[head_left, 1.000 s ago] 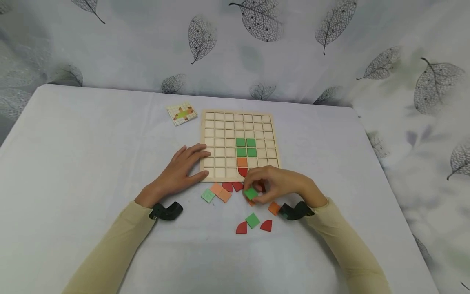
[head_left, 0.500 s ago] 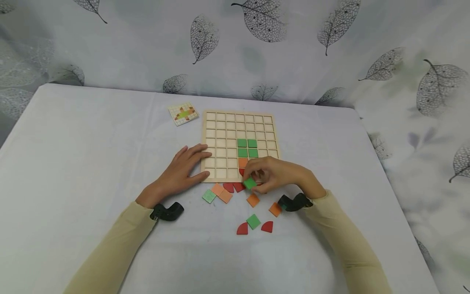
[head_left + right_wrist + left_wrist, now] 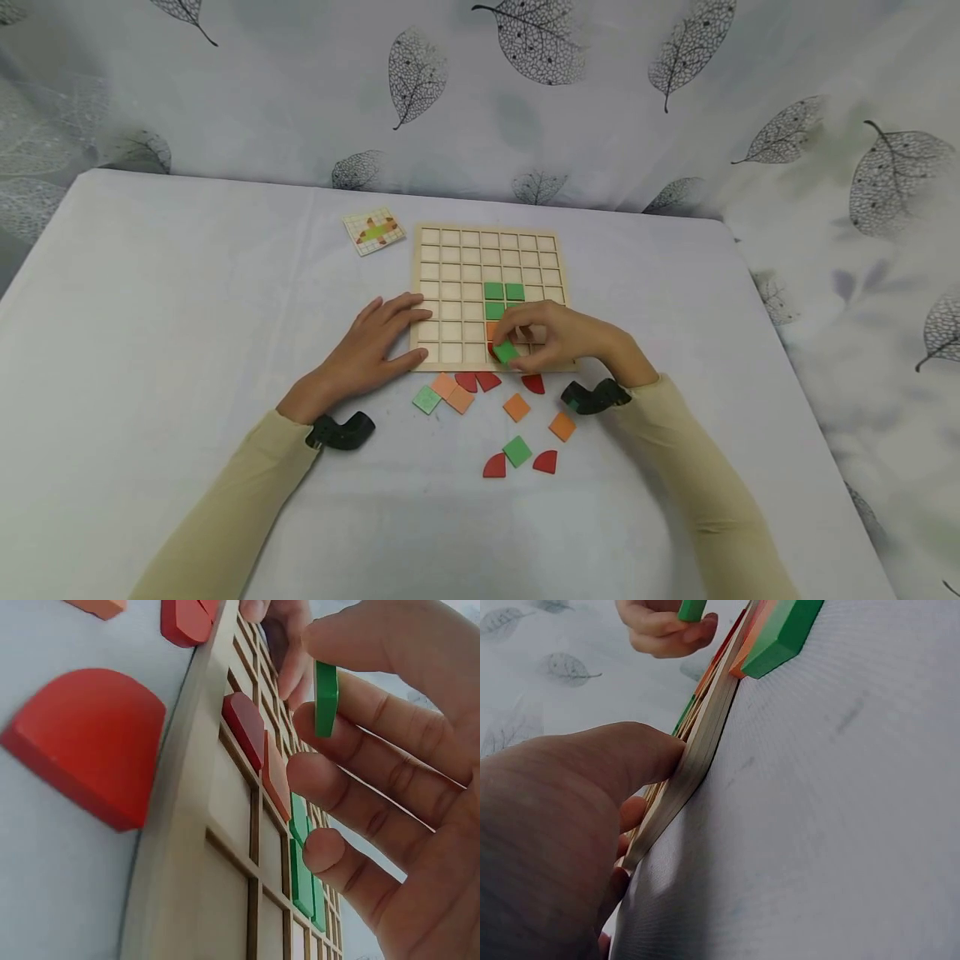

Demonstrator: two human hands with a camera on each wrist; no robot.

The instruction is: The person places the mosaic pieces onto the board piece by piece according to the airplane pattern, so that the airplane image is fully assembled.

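Observation:
Between thumb and fingers, my right hand (image 3: pixel 558 333) pinches a green square tile (image 3: pixel 505 352), held above the near part of a wooden grid board (image 3: pixel 447 356). The right wrist view shows that tile (image 3: pixel 325 699) edge-on, clear of the board. Resting on the board's left edge is my left hand (image 3: pixel 375 337), its fingers spread and its thumb (image 3: pixel 649 754) touching the near corner. Several green tiles (image 3: pixel 493 291) sit in the grid's middle cells. Nearer me in the same column are an orange tile (image 3: pixel 275 776) and a red quarter-circle tile (image 3: pixel 244 726), partly covered in the head view.
Loose tiles lie on the white cloth before the board: orange squares (image 3: pixel 517 407), green squares (image 3: pixel 517 451) and red quarter circles (image 3: pixel 545 462). A small pattern card (image 3: pixel 373 232) lies beyond the board's left corner. A leaf-print cloth (image 3: pixel 465 100) hangs behind the table.
My right hand has carried the green tile away from me, from over the loose tiles to over the board. An orange tile and a red quarter circle are now uncovered. My left hand stays put.

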